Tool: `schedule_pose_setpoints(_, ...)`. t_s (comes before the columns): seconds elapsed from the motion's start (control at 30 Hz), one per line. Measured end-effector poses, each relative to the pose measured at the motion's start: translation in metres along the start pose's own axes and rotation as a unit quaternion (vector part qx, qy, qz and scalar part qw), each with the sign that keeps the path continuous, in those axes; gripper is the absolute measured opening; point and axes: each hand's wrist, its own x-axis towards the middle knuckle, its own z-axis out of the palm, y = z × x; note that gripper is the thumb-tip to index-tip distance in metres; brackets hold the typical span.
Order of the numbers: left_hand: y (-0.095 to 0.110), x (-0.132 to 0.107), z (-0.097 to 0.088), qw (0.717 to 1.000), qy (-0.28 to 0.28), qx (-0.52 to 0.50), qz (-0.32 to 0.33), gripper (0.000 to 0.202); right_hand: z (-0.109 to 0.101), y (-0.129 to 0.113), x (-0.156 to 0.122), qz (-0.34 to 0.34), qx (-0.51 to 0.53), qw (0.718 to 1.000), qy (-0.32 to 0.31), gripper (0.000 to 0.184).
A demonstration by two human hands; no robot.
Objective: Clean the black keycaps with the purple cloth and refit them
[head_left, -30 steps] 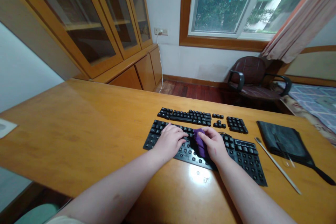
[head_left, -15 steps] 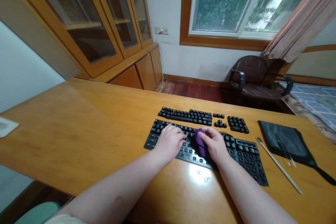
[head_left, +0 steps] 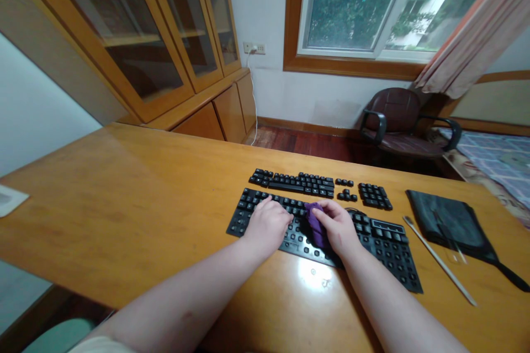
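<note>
- Two bare hands on one black keyboard point(head_left: 391, 262), near side of the desk point(head_left: 144, 198), right of its middle.
- Right hand point(head_left: 338, 229): thumb and fingers clamped on a bunched purple cloth point(head_left: 318, 233). Cloth sits over the keyboard's middle, between the hands.
- Left hand point(head_left: 268, 223): palm down on the keyboard's left part, fingers curled and close together. Fingertips partly hidden, can't tell if they grip anything.
- Keyboard: far rows carry keys, near rows and right block show bare posts.
- Loose keys point(head_left: 302, 185): grouped on the desk, just beyond the keyboard's far edge.
- Thin pale stick point(head_left: 441, 261): right of the keyboard, slanting, dark tip at far end.
- Dark pouch point(head_left: 459, 215): right of the stick, strap pointing near-right.
- Chair point(head_left: 399, 116): beyond the desk, far right.
</note>
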Motion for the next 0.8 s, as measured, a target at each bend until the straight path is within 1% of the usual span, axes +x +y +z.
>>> schedule_pose_setpoints(0.1, 0.005, 0.000, -0.002, 1.000, -0.005, 0.008, -0.007, 0.016, 0.001, 0.000, 0.000, 0.002, 0.001, 1.000, 0.002, 0.021)
schedule_pose_setpoints(0.23, 0.011, -0.001, -0.001, 1.000, 0.003, 0.001, -0.014, 0.015, 0.002, -0.002, 0.000, 0.003, 0.012, 1.000, 0.003, 0.023)
schedule_pose_setpoints(0.43, 0.014, -0.004, 0.000, 0.999, -0.029, 0.008, -0.033, 0.016, 0.002, -0.002, 0.000, 0.006, 0.010, 1.000, -0.001, 0.023)
schedule_pose_setpoints(0.6, 0.016, -0.004, 0.000, 1.000, -0.012, -0.008, -0.027, 0.017, 0.001, -0.002, 0.000, 0.005, 0.006, 1.000, 0.001, 0.024)
schedule_pose_setpoints(0.67, 0.017, -0.004, 0.000, 1.000, -0.010, -0.016, -0.018, 0.026, 0.001, -0.003, 0.000, 0.007, 0.008, 1.000, -0.002, 0.024)
schedule_pose_setpoints(0.8, 0.018, -0.005, 0.002, 0.999, -0.045, -0.027, 0.016, 0.065, 0.000, -0.003, 0.000, 0.012, 0.018, 1.000, -0.007, 0.023)
